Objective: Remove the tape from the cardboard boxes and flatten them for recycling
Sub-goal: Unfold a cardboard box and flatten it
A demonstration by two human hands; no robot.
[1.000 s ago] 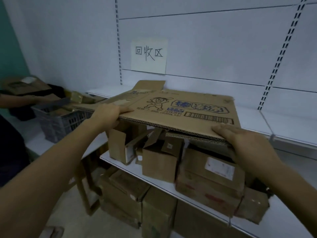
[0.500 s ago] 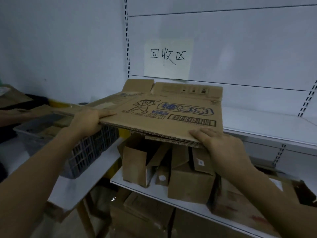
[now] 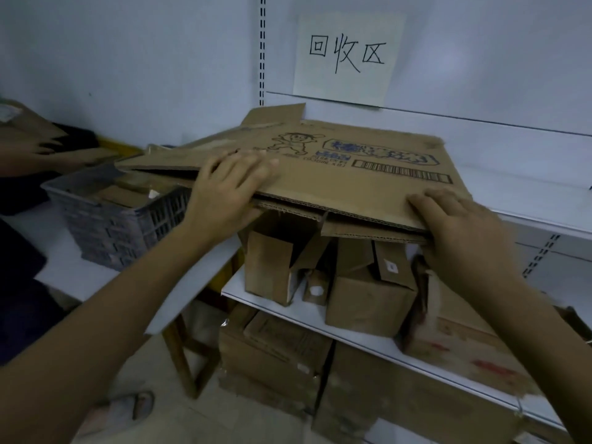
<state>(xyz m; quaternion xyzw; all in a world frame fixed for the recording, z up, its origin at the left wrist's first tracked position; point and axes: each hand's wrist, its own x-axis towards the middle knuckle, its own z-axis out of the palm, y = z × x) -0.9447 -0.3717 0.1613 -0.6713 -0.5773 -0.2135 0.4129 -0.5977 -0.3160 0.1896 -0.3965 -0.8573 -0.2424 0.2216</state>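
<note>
Left hand (image 3: 230,187) slid toward centre along flattened corrugated box (image 3: 352,174), mid-frame above shelf (image 3: 235,288) of small cartons (image 3: 368,302); right hand (image 3: 464,229) at near right corner. Both pinch the edge, fingers (image 3: 250,161) flat on top.

This looks like a storeroom or the back room of a shop: white metal shelves (image 3: 528,193) sit on slotted uprights (image 3: 262,49), brown cardboard boxes (image 3: 368,299) crowd them, a grey plastic crate (image 3: 121,225) stands nearby, and a handwritten paper sign (image 3: 346,59) reads 回收区 (recycling area).
</note>
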